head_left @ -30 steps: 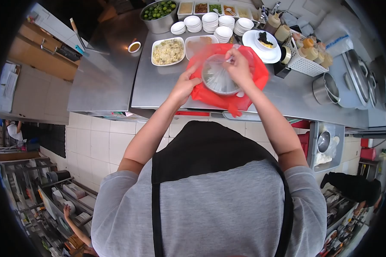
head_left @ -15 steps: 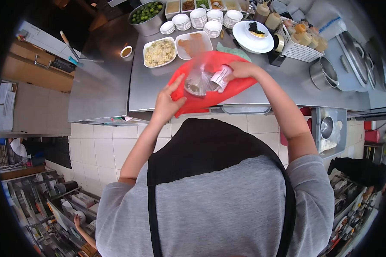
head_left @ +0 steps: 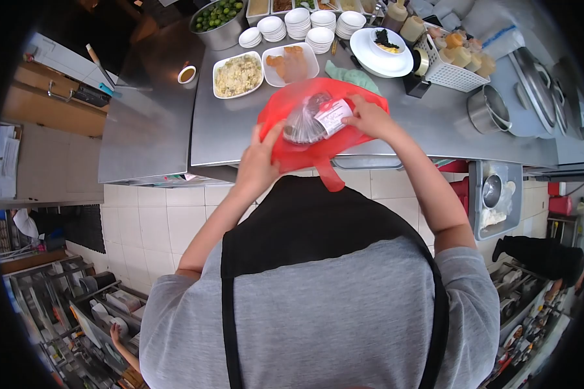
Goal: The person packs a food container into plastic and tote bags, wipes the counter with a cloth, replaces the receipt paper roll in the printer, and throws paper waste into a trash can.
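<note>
A red plastic bag [head_left: 292,155] is spread above the front of the steel counter, one handle loop hanging toward my apron. Within its opening lie clear plastic-wrapped items [head_left: 305,126], whose contents I cannot make out, and a white printed slip [head_left: 334,117]. My left hand [head_left: 259,159] is closed on the bag's left edge. At the right side, my right hand [head_left: 368,118] is closed on the red plastic, its fingertips beside the slip. Whether those fingers also touch the slip is unclear.
Behind the bag stand a dish of rice [head_left: 239,76], a dish of orange pieces [head_left: 291,65] and stacked white bowls [head_left: 320,39]. A green cloth [head_left: 352,76], a white plate [head_left: 376,61] and a basket of bottles [head_left: 449,68] lie rightward. Other people are at the edges.
The bag has been opened wider, and a handle loop now hangs at its front. The slip has turned to lie flatter. My left hand has moved slightly right.
</note>
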`<state>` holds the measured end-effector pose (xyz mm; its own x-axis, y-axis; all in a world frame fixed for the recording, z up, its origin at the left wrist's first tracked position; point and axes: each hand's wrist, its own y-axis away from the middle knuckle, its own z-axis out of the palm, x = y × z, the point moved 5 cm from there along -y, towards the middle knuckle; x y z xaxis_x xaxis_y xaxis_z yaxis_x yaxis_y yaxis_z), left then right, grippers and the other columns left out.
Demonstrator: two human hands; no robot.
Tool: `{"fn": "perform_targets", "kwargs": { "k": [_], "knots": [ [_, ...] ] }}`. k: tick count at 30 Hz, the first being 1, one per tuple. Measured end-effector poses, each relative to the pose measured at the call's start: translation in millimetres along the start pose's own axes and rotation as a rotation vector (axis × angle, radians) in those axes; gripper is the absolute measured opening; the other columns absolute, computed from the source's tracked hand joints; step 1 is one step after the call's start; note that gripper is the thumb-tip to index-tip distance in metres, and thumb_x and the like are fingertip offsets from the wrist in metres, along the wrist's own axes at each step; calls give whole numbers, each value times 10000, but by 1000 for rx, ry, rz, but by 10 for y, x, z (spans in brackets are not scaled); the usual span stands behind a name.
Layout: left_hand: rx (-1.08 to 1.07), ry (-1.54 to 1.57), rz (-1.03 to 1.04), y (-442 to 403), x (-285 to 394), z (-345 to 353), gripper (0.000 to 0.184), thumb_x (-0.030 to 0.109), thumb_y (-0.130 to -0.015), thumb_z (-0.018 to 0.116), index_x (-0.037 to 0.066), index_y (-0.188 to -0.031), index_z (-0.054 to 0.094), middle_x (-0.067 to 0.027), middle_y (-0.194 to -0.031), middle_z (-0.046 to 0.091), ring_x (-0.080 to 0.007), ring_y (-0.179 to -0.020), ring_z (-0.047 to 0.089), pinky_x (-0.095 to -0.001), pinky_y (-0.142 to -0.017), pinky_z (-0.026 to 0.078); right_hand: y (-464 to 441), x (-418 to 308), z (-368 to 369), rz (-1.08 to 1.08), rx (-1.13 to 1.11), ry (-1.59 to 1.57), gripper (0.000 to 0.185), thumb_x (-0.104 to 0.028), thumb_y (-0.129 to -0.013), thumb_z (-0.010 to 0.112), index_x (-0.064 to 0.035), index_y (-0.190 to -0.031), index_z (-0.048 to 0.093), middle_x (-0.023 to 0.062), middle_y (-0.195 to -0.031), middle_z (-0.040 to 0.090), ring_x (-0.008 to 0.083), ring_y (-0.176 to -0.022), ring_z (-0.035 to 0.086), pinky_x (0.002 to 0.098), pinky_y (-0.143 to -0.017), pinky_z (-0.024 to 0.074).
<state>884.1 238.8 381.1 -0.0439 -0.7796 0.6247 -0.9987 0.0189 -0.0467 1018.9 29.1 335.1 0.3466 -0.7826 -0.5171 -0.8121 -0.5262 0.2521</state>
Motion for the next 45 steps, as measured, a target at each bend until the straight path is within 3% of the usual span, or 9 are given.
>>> {"fn": "perform_targets", "kwargs": {
  "k": [3,4,10,12,16,23,31,39,45],
  "knots": [
    [219,-115,90,-127,-77,-379,639,-64,-657,520,177,-1238,405,-215,-1030,528,-379,-826,560,-423,-746,466,172,-25,-10,-233,222,723,617,-550,-810,428,-6,-1081,530,131,-944,614,292,-916,578,397,-952,322],
    [299,-107,112,-202,-91,-568,608,-61,-662,518,165,-1219,427,-207,-945,578,-368,-787,575,-422,-726,470,281,-240,-199,-83,-84,773,657,-609,-800,349,-29,-967,610,120,-883,627,252,-920,580,394,-1027,211],
    [328,454,71,-704,-120,-1306,426,7,-734,527,63,-1154,486,-120,-761,648,-206,-678,625,-303,-646,488,710,-889,-1231,-90,-65,977,475,-468,-792,504,-26,-944,590,107,-844,625,246,-978,541,432,-996,254],
    [5,990,29,-826,90,-1110,438,-22,-771,489,4,-1202,415,-100,-852,639,-133,-803,595,-280,-779,453,731,-989,-1344,-404,-36,654,271,-253,-754,603,-53,-928,548,87,-857,610,252,-919,552,413,-957,296],
    [-163,837,233,-794,839,-481,672,51,-754,614,41,-1321,253,-80,-991,570,-160,-1001,525,-291,-865,415,607,-1485,-1318,-456,-35,309,250,-103,-705,614,-62,-922,495,79,-860,584,267,-888,545,400,-923,313],
    [122,955,179,-923,889,-738,476,-66,-737,486,4,-1194,374,-91,-871,609,-132,-802,585,-244,-750,453,461,-1298,-1595,-821,365,-308,155,-94,-734,611,-17,-848,539,59,-837,566,185,-808,538,290,-755,415],
    [477,799,28,-620,394,-1878,443,-75,-724,504,-10,-1151,407,-107,-827,621,-133,-746,586,-240,-724,447,-614,400,-880,-301,280,-260,143,-123,-779,582,-27,-882,608,89,-803,622,228,-783,598,304,-730,450],
    [694,556,-99,-998,-850,-3051,392,-45,-709,501,24,-1095,493,-73,-754,602,-127,-691,563,-238,-652,448,-882,571,182,-436,519,298,233,-13,-691,545,-72,-900,631,112,-971,592,275,-944,533,331,-801,421],
    [690,360,-192,-1602,-2058,-3711,265,19,-697,531,28,-958,576,-43,-718,580,-104,-650,530,-232,-606,425,-1056,450,76,-235,117,302,259,-65,-700,576,-99,-955,608,94,-1048,539,266,-1052,468,404,-857,378]
  ]
}}
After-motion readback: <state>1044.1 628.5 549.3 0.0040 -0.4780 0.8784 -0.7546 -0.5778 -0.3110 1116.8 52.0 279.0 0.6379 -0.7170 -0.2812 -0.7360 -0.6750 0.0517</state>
